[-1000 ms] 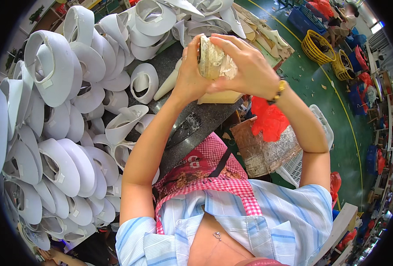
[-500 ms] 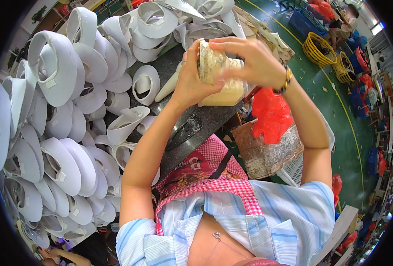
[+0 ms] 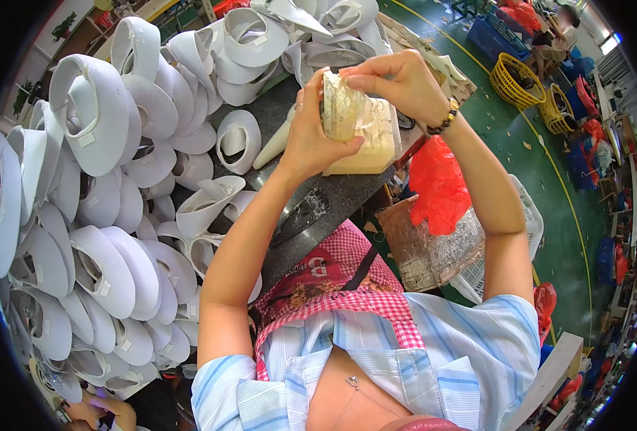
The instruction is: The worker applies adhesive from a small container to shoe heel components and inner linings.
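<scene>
The left hand (image 3: 308, 140) holds a crusted pale object (image 3: 338, 115) (right hand (image 3: 413, 86) near its top).

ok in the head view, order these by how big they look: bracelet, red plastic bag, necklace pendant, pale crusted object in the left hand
Largest to smallest:
1. red plastic bag
2. pale crusted object in the left hand, partly covered
3. bracelet
4. necklace pendant
</scene>
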Demonstrator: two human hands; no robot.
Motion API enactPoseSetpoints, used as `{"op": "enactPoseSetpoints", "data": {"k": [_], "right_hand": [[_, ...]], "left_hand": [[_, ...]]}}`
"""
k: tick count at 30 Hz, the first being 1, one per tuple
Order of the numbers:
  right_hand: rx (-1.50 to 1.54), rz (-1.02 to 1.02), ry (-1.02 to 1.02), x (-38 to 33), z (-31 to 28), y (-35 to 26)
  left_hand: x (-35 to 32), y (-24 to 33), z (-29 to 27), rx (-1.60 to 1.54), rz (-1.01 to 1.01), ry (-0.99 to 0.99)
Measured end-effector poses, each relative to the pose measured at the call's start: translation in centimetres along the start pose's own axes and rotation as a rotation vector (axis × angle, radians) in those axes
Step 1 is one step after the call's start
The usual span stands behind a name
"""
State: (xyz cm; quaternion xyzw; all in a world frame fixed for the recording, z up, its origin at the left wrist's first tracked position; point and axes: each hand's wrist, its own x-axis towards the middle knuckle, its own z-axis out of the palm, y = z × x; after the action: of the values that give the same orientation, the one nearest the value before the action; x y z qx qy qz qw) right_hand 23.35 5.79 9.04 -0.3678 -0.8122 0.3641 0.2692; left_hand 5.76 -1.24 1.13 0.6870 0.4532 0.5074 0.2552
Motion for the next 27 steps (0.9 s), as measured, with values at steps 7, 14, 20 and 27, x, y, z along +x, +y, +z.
{"op": "enactPoseSetpoints", "data": {"k": [7,14,20,27], "right_hand": [[-0.067,-0.428,0.131,-1.5,1.1,0.9],[0.017,-0.31,0.3,-1.3,2.7,2.1],[-0.02,-0.525,0.382,-2.2,3.3,0.9],[0.136,-0.541,0.718,-3.3,7.6,2.5]], "left_hand": [[0.0,0.4,-0.2,0.0,-0.025,-0.036],[0.2,0.5,0.0,0.046,-0.032,-0.032],[0.1,-0.2,0.1,0.022,-0.028,-0.045],[0.2,0.1,0.2,-0.015,-0.014,-0.042]]}}
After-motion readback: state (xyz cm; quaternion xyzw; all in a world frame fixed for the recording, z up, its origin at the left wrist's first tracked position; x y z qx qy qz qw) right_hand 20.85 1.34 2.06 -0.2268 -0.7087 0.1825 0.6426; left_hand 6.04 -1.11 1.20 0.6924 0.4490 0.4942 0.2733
